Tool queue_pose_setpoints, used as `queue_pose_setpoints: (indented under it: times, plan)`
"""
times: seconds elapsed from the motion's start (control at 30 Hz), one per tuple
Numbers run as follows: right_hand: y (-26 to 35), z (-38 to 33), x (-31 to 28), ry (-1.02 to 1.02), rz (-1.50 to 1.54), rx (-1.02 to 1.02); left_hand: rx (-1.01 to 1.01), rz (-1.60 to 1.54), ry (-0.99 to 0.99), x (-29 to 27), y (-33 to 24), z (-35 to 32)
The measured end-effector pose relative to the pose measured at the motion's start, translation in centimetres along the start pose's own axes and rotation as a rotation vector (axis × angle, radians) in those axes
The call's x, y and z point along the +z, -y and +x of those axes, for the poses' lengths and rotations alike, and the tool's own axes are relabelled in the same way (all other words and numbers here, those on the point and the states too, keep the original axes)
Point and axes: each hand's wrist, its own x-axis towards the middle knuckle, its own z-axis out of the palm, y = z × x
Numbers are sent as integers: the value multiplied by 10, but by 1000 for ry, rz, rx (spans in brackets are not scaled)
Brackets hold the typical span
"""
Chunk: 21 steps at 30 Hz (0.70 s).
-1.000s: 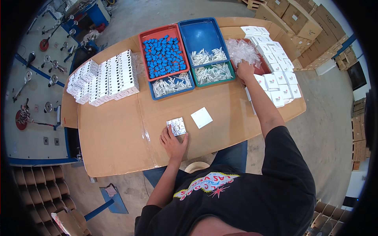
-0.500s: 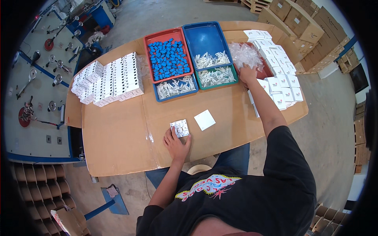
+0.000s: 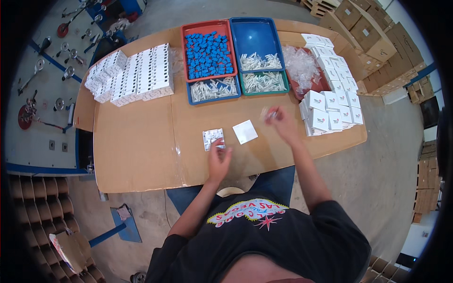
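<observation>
Two hands: right hand (image 3: 282,123) gripping clear bag (image 3: 267,113)

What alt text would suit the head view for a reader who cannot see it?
A person at a brown table holds a small clear item in the right hand, while the left hand rests beside a small white plate part and a white card. Farther back sit a red tray of blue parts, trays of white parts and stacked white boxes.
</observation>
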Motion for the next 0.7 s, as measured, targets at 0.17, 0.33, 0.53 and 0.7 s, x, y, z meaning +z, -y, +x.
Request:
queue_pose_setpoints:
  times: [0.17,0.33,0.53,0.7]
  plan:
    - [1,-86,64,245,301,212,-106,-244,177,30,-11,-6]
    - [1,-93,69,135,368,394,-121,-207,34,18,-22,-14]
    - [27,-82,84,125,440,398,-108,-296,-178,11,-38,-16]
    - [24,-69,73,24,299,291,-138,-369,-265,-11,-36,-5]
